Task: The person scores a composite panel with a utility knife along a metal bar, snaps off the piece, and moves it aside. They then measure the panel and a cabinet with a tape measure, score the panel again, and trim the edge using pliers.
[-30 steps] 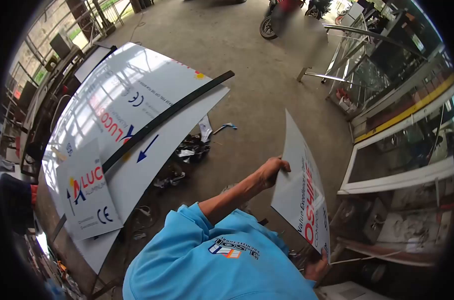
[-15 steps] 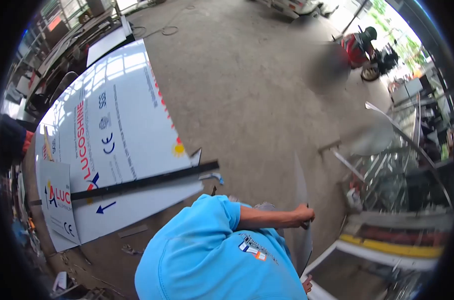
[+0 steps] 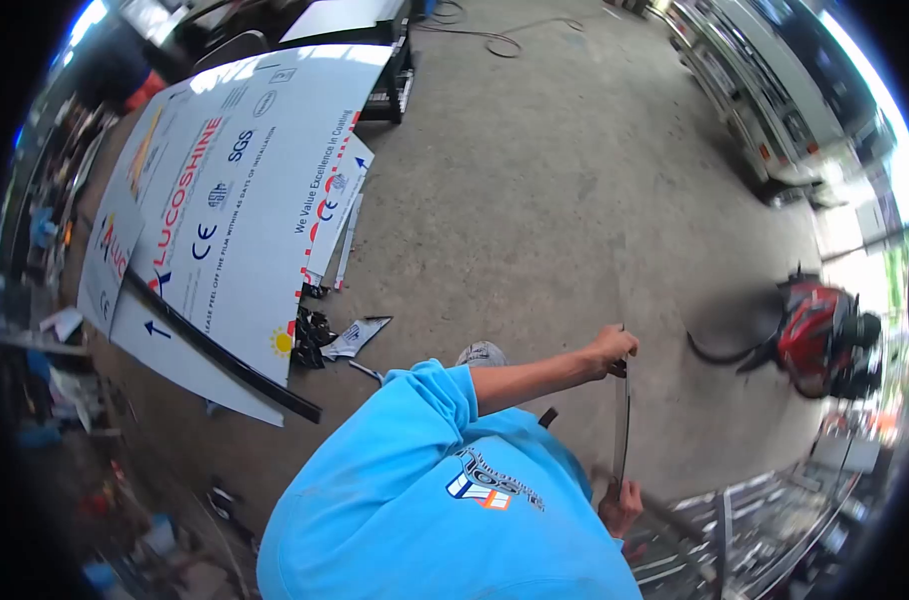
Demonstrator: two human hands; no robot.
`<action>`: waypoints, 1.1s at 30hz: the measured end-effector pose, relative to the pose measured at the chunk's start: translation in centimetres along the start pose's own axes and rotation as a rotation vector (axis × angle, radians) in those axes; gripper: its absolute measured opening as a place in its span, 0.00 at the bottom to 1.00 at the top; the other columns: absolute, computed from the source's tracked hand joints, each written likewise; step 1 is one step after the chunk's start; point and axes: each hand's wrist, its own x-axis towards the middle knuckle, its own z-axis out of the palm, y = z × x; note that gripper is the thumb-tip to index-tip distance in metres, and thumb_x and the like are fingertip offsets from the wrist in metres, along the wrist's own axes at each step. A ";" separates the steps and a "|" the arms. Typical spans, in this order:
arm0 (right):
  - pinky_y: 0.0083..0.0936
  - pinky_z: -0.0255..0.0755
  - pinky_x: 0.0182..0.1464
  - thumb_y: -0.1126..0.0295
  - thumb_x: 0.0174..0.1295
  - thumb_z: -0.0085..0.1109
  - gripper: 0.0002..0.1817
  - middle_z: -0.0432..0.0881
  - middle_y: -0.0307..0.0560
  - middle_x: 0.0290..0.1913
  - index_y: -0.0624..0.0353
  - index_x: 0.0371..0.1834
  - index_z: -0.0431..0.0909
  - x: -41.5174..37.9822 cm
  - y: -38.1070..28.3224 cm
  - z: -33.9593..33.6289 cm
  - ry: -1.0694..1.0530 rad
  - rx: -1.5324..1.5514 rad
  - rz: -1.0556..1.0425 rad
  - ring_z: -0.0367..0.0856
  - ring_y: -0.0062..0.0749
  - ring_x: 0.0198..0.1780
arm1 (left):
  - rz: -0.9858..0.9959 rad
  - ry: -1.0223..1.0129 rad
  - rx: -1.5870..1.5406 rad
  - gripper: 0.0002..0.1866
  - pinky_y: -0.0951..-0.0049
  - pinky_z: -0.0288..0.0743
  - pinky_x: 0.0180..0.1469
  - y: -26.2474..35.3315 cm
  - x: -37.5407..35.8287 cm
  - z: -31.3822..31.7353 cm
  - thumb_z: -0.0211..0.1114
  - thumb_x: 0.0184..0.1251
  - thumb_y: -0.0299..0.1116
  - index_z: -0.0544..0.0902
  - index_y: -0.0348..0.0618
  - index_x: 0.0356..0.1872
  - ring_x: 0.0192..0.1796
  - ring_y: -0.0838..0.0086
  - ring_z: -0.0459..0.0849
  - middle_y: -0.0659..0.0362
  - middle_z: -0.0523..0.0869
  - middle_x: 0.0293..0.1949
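My left hand [image 3: 613,350], at the end of a stretched-out arm, is closed around the upper part of a long thin grey strip [image 3: 623,425]. A small dark piece shows at the fingers. My right hand [image 3: 622,508] is lower in the view, close to my body, its fingers closed at the strip's other end. Between the two hands the strip runs nearly straight, seen almost edge-on, with a dark line along one side. Its exact kind cannot be made out. My blue shirt [image 3: 405,500] fills the bottom of the view.
Large film-covered aluminium panels [image 3: 245,200] lie at the left with a black bar [image 3: 225,350] across them. Black scraps [image 3: 313,335] sit by their edge. A vehicle [image 3: 775,110] stands at upper right, and a person in red [image 3: 813,335] at the right. Metal pieces [image 3: 745,540] lie at lower right.
My view has turned, so the panels and the person in red appear shifted. The smeared, wider-looking grey piece now appears as a narrow strip. My right hand shows more fully on it.
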 end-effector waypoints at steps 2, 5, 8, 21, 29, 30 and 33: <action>0.37 0.68 0.28 0.72 0.54 0.59 0.08 0.75 0.50 0.29 0.59 0.38 0.79 11.7 1.3 -1.9 0.099 0.096 -0.140 0.75 0.46 0.27 | 0.115 0.072 -0.109 0.10 0.58 0.80 0.27 7.7 3.9 -1.4 0.57 0.49 0.25 0.73 0.36 0.34 0.27 0.59 0.80 0.52 0.73 0.31; 0.38 0.69 0.30 0.76 0.51 0.60 0.11 0.75 0.51 0.29 0.59 0.39 0.78 28.3 0.0 -2.9 -0.009 0.173 -0.325 0.75 0.47 0.29 | 0.220 0.124 -0.306 0.08 0.61 0.80 0.26 16.2 9.6 -6.6 0.60 0.48 0.27 0.73 0.36 0.30 0.27 0.61 0.80 0.54 0.73 0.29; 0.36 0.72 0.35 0.81 0.46 0.59 0.16 0.76 0.50 0.34 0.60 0.41 0.78 41.0 -3.3 0.4 -0.095 0.233 -0.448 0.77 0.47 0.35 | 0.264 0.224 -0.371 0.07 0.67 0.79 0.24 22.1 16.4 -14.3 0.60 0.46 0.27 0.75 0.40 0.28 0.25 0.67 0.81 0.59 0.74 0.23; 0.38 0.72 0.38 0.78 0.47 0.54 0.20 0.79 0.58 0.35 0.55 0.47 0.77 91.9 -25.9 12.6 -0.407 0.584 -0.881 0.78 0.52 0.37 | 0.832 0.616 -0.498 0.28 0.66 0.78 0.45 56.4 24.0 -32.4 0.55 0.63 0.49 0.70 0.36 0.55 0.43 0.64 0.82 0.50 0.78 0.49; 0.40 0.72 0.41 0.73 0.39 0.50 0.18 0.79 0.63 0.32 0.59 0.36 0.81 109.0 -56.3 28.2 -0.723 0.505 -1.059 0.78 0.56 0.36 | 0.266 1.483 -0.507 0.19 0.74 0.74 0.32 37.7 27.2 -38.9 0.60 0.55 0.33 0.79 0.37 0.49 0.31 0.75 0.81 0.54 0.84 0.33; 0.40 0.72 0.41 0.73 0.39 0.50 0.18 0.79 0.63 0.32 0.59 0.36 0.81 109.6 -59.7 29.0 -0.734 0.487 -1.098 0.78 0.56 0.36 | 0.244 1.560 -0.664 0.19 0.67 0.75 0.34 30.1 28.5 -38.8 0.61 0.56 0.36 0.79 0.36 0.47 0.32 0.68 0.82 0.51 0.84 0.31; 0.40 0.72 0.43 0.73 0.40 0.50 0.17 0.79 0.63 0.33 0.59 0.36 0.82 110.0 -69.2 32.0 -0.812 0.370 -1.148 0.78 0.58 0.38 | -0.589 1.989 -0.681 0.13 0.55 0.73 0.42 15.2 33.2 -30.0 0.58 0.57 0.37 0.80 0.35 0.32 0.41 0.50 0.81 0.44 0.83 0.36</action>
